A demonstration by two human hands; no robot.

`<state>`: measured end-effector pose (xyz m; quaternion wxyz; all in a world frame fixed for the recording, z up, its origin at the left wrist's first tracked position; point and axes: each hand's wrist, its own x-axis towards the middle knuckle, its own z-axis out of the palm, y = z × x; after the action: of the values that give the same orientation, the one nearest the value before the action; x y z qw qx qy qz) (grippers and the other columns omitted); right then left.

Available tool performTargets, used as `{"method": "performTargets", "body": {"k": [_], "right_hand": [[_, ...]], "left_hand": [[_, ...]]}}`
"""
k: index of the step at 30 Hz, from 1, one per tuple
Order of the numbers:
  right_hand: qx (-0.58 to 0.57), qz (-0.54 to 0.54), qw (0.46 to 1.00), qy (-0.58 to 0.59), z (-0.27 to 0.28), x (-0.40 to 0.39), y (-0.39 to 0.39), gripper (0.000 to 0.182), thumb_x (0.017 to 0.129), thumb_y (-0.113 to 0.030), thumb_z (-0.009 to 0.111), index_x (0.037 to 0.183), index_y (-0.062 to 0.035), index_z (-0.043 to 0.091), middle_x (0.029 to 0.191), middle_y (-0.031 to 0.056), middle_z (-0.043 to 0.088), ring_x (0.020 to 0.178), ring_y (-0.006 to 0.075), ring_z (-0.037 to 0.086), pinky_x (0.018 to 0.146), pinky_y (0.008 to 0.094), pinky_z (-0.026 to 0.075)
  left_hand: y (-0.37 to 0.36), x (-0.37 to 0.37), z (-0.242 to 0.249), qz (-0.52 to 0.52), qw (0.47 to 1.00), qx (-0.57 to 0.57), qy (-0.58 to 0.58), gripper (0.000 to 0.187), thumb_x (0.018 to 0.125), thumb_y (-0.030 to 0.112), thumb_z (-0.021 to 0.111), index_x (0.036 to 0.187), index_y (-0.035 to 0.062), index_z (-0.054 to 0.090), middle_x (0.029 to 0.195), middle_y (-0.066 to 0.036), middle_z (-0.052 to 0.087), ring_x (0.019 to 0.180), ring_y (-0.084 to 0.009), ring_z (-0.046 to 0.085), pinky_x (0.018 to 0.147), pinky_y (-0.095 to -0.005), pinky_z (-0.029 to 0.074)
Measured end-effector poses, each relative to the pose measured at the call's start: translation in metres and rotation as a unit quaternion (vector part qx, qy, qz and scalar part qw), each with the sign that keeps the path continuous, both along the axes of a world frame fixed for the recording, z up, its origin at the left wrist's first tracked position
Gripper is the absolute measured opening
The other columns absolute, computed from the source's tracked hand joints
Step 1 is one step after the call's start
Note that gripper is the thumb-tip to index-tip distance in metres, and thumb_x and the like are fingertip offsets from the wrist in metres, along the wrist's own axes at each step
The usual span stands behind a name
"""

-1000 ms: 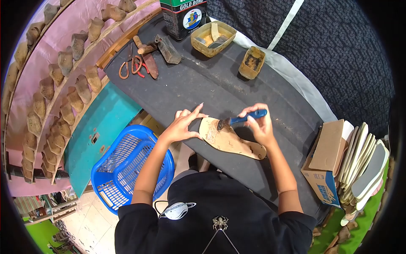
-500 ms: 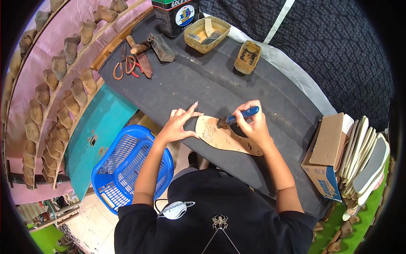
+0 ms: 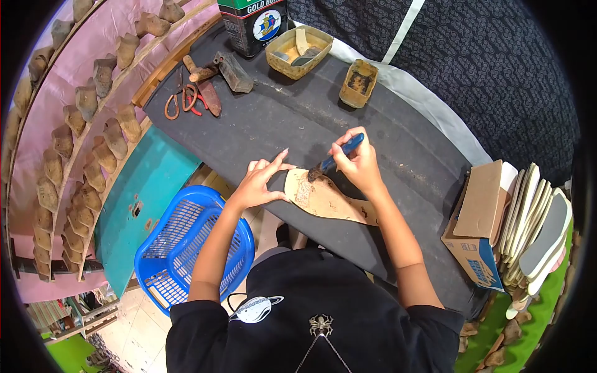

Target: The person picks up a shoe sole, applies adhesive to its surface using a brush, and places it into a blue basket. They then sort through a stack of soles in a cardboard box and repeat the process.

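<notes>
On the dark work table lies a tan insole (image 3: 329, 199), flat, with a rough, shiny patch near its left end. My left hand (image 3: 258, 182) grips that end, the thumb at the near edge and the fingers at the far edge. My right hand (image 3: 359, 163) is closed around a small brush (image 3: 352, 145) with a blue handle. Its dark bristles touch the insole's upper edge beside the rough patch. The insole's right end is partly behind my right forearm.
Scissors (image 3: 180, 99), red-handled pliers (image 3: 198, 105) and a hammer (image 3: 200, 72) lie at the back left. A can (image 3: 242, 28) and two tubs (image 3: 298, 50) stand along the back. Right stands a cardboard box (image 3: 476, 211) beside stacked soles (image 3: 528, 217). A blue basket (image 3: 144, 264) sits below left.
My right hand has moved left and up with the brush, bringing the bristles closer to the insole's left end. My left hand stays on the insole. The whole view has shifted slightly.
</notes>
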<state>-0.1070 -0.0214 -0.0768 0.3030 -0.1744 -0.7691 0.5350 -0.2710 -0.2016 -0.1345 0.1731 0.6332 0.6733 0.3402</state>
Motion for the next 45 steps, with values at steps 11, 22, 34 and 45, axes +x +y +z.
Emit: {"method": "performTargets", "body": {"k": [11,22,34,45], "right_hand": [[-0.008,-0.044,0.997,-0.065,0.005,0.051,0.019,0.019,0.078,-0.005,0.055,0.086,-0.0057,0.038,0.069,0.0035,0.057,0.056,0.0056,0.052,0.046,0.0191,0.042],[0.076,0.009,0.997,0.005,-0.005,0.003,-0.024,0.024,0.077,-0.013,0.06,0.087,-0.0043,0.041,0.069,0.0057,0.056,0.061,0.0109,0.056,0.054,0.024,0.045],[0.153,0.013,0.982,-0.109,0.023,0.044,-0.009,0.025,0.072,-0.015,0.062,0.085,-0.0064,0.043,0.063,0.0053,0.053,0.052,0.0126,0.053,0.049,0.0264,0.042],[0.086,0.019,0.996,-0.003,-0.009,0.022,-0.025,0.021,0.074,-0.013,0.062,0.084,-0.0049,0.045,0.066,0.0054,0.056,0.056,0.0124,0.056,0.052,0.025,0.044]], "left_hand": [[0.0,0.002,0.002,0.012,1.0,-0.01,-0.009,0.102,0.051,0.031,0.075,0.135,0.009,0.022,0.113,0.004,0.055,0.086,-0.0179,0.044,0.09,-0.0324,0.024],[0.0,0.002,0.002,0.015,1.0,-0.01,0.005,0.103,0.05,0.033,0.075,0.135,0.0103,0.021,0.112,0.005,0.055,0.086,-0.0184,0.044,0.089,-0.0327,0.024],[0.0,0.002,0.001,0.015,1.0,-0.004,-0.002,0.102,0.051,0.032,0.075,0.135,0.0103,0.021,0.112,0.005,0.055,0.085,-0.0184,0.043,0.09,-0.0325,0.024],[0.0,0.002,0.001,0.02,1.0,-0.003,0.004,0.102,0.05,0.032,0.075,0.135,0.0104,0.022,0.111,0.005,0.056,0.086,-0.018,0.043,0.089,-0.0326,0.025]]}}
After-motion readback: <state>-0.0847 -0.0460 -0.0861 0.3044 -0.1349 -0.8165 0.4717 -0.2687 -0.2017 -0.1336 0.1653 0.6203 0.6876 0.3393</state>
